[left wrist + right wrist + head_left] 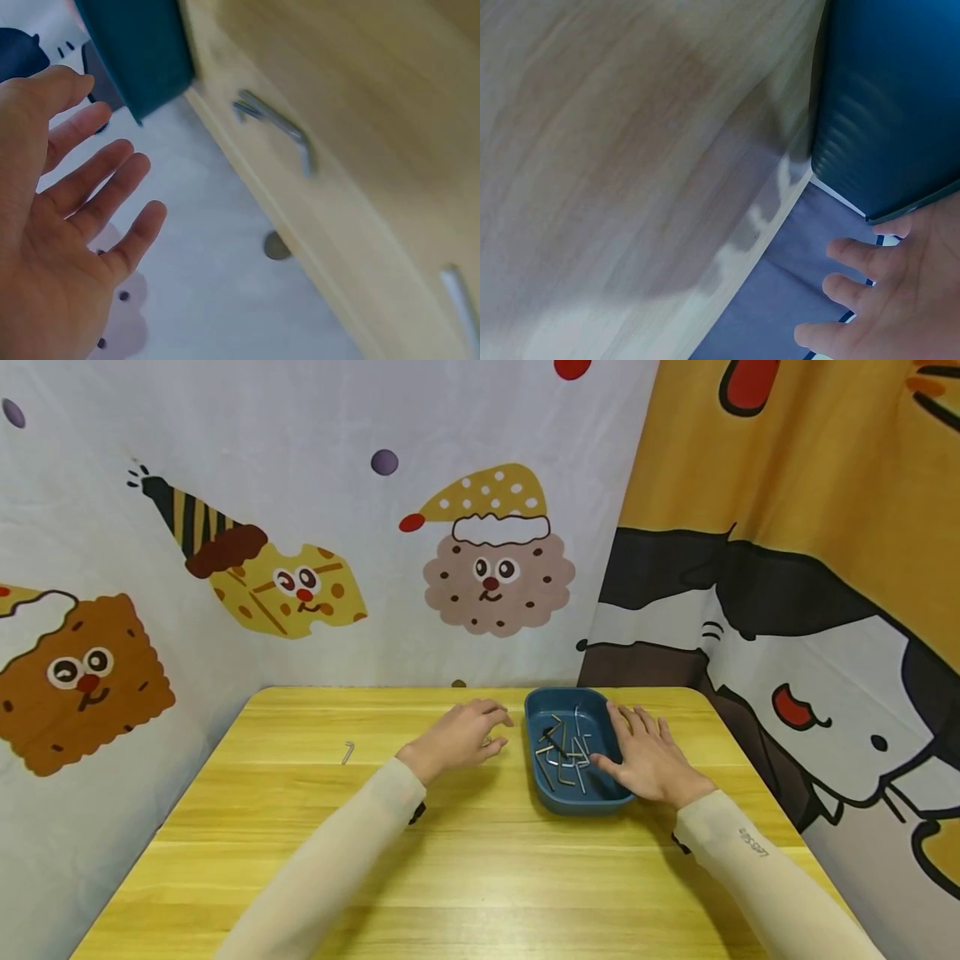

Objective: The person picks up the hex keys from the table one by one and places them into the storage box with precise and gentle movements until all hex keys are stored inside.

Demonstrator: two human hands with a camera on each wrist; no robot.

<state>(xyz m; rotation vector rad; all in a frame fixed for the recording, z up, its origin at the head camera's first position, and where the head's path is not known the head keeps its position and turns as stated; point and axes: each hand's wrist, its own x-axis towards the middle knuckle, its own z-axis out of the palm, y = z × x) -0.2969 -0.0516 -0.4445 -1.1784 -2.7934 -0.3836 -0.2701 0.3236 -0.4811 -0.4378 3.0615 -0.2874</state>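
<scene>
A blue plastic tray [581,806] on the table holds several hex keys [573,753], some silver, some brassy, one black. My right hand [652,764] rests at the tray's right rim, its fingers spread and the thumb reaching over the edge. In the right wrist view, the fingers [855,259] extend beside the tray's wall [885,105]. To the left of the tray, my left hand [461,739] hovers over the table with loosely bent, empty fingers. Beyond it, in the left wrist view, lies a bent metal hex key [277,124]. Another silver hex key [348,752] lies farther left.
The wooden table [480,885] ends at a back edge just behind the tray. A printed cloth [480,410] with cartoon figures hangs behind it, and a yellow, black and white one [750,568] hangs at the right.
</scene>
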